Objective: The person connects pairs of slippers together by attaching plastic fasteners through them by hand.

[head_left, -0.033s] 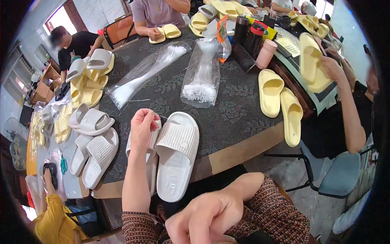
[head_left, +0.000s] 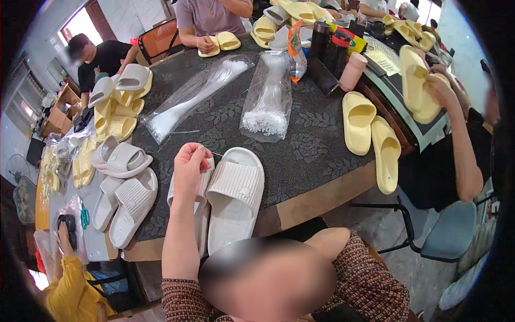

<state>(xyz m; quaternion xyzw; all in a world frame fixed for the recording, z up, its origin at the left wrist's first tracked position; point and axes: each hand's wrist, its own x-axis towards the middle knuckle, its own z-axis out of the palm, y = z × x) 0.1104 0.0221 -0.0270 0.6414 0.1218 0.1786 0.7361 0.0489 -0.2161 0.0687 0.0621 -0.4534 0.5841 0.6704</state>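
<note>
A pair of light grey slides lies at the table's near edge. The right slide (head_left: 236, 185) is mostly visible, its heel end covered by a blurred patch; the left slide (head_left: 201, 222) is partly behind my left wrist. My left hand (head_left: 189, 163) is raised over the left slide's toe, thumb and fingertips pinched on a thin clear strand (head_left: 216, 154) that reaches toward the right slide's toe. At the lower centre, my right hand (head_left: 268, 284) is lost in the blur by the heel, so its fingers cannot be read.
Two clear bags of white plastic ties (head_left: 265, 102) (head_left: 185, 107) lie ahead. Grey slides (head_left: 131, 206) and stacked yellow ones (head_left: 120, 126) stand left; a yellow pair (head_left: 359, 121) lies right. Bottles (head_left: 338, 53) stand at the back. A co-worker's hand (head_left: 440, 88) holds yellow slides. A chair (head_left: 445, 236) is lower right.
My left hand keeps its pinch in nearly the same place. My right hand, earlier visible with curled fingers, is now blurred. At the right, the co-worker's yellow slides have shifted slightly.
</note>
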